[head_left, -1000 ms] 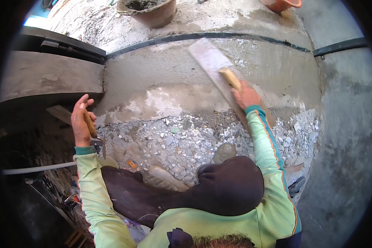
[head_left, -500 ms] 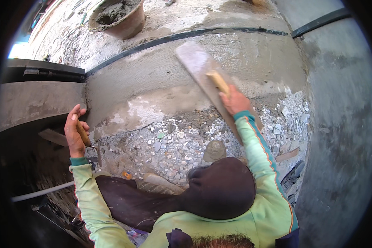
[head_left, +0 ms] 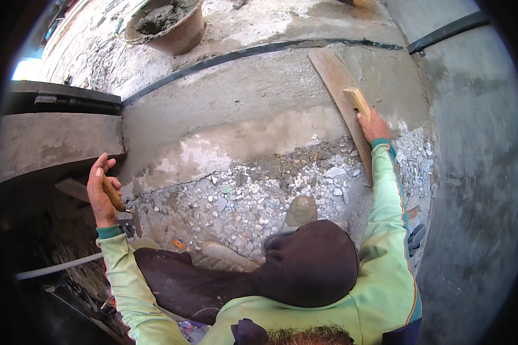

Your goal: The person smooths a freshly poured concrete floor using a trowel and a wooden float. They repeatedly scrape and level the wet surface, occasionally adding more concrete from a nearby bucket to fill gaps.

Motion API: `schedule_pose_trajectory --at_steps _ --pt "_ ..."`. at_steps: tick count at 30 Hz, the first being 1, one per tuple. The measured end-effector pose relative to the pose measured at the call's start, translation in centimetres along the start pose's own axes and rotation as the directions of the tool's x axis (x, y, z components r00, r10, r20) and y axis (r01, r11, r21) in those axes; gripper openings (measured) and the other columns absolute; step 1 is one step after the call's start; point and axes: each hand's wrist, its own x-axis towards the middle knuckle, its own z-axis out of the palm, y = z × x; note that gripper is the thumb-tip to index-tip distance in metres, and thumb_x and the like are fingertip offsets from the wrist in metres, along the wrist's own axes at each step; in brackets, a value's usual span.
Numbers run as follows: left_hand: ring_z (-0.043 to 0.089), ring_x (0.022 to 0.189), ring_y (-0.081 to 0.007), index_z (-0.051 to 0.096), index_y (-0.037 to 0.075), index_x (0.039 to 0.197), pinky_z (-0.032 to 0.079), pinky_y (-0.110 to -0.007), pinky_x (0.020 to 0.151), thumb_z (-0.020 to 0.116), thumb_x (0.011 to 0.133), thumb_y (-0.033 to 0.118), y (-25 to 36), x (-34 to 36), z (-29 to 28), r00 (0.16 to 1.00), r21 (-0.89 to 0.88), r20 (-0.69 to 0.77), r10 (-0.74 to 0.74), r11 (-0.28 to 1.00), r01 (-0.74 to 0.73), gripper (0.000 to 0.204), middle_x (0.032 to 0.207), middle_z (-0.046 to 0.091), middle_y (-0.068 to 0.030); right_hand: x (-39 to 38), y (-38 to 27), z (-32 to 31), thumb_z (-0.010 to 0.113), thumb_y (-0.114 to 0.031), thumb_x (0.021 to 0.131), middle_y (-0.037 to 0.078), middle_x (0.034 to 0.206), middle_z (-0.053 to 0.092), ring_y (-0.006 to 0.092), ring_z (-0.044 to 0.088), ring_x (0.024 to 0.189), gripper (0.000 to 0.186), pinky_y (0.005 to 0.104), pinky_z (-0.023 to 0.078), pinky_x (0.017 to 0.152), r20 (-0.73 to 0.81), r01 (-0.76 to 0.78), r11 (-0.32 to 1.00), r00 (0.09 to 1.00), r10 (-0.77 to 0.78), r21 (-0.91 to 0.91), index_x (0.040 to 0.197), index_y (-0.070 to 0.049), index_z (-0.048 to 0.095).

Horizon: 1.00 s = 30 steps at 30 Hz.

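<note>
Just left of the cement strip (head_left: 230, 89), the left hand (head_left: 101, 200) has its thumb and curled fingers around a wooden-handled trowel (head_left: 113, 194), while a bucket (head_left: 183, 38) of grey mix stands beyond the strip's left part and loose gravel (head_left: 250, 192) lies on its near side. Across the strip's right part sits a long wooden float (head_left: 336, 86), clamped by its grip (head_left: 357, 102) in the right hand (head_left: 375, 125); the step in hand looks like smoothing, and the next move probably calls for steady, level pressure. No brands, labels or writing can be read.
</note>
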Motion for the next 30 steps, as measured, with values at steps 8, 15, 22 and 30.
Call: schedule_pose_trajectory --at_steps 8,15,22,30 --pt "0.054 0.068 -0.0076 0.057 0.006 0.142 0.043 -0.023 0.057 0.047 0.102 0.039 1.1 -1.5 -0.5 0.999 -0.004 -0.002 0.032 0.999 -0.032 0.053 0.127 0.065 -0.0088 -2.9 3.4 2.5 0.056 -0.063 0.092 0.025 0.104 0.072 0.0486 0.067 0.101 0.057 0.0582 0.051 0.086 -0.073 0.112 0.991 0.992 -0.106 0.079 0.126 -0.018 0.059" --pt "0.054 0.067 -0.0074 0.058 0.006 0.142 0.044 -0.023 0.056 0.049 0.101 0.041 0.3 -1.1 -0.4 1.0 -0.02 0.008 0.014 1.0 -0.014 0.054 0.126 0.065 -0.0078 -0.1 3.3 2.1 0.059 -0.06 0.093 0.028 0.1 0.071 0.0485 0.068 0.095 0.059 0.0567 0.052 0.084 -0.144 -0.004 0.937 0.988 0.058 0.349 0.121 -0.007 0.061" --pt "0.055 0.066 -0.0083 0.057 0.005 0.142 0.044 -0.023 0.056 0.049 0.101 0.041 0.1 -0.1 1.3 0.998 0.039 0.055 0.008 0.999 -0.01 0.055 0.125 0.066 -0.0087 2.2 3.3 1.4 0.059 -0.056 0.094 0.03 0.11 0.069 0.0485 0.067 0.105 0.059 0.0553 0.051 0.09 -0.065 -0.03 0.978 0.997 0.045 0.207 0.125 -0.006 0.058" --pt "0.054 0.067 -0.0075 0.056 0.007 0.144 0.043 -0.022 0.056 0.047 0.102 0.044 -0.1 -0.2 1.1 0.998 0.075 0.064 -0.004 0.997 -0.001 0.056 0.127 0.064 -0.0087 -2.5 2.6 2.2 0.057 -0.056 0.095 0.029 0.11 0.069 0.0504 0.065 0.105 0.057 0.0575 0.05 0.09 -0.093 -0.004 0.961 0.995 0.031 0.276 0.125 -0.008 0.056"
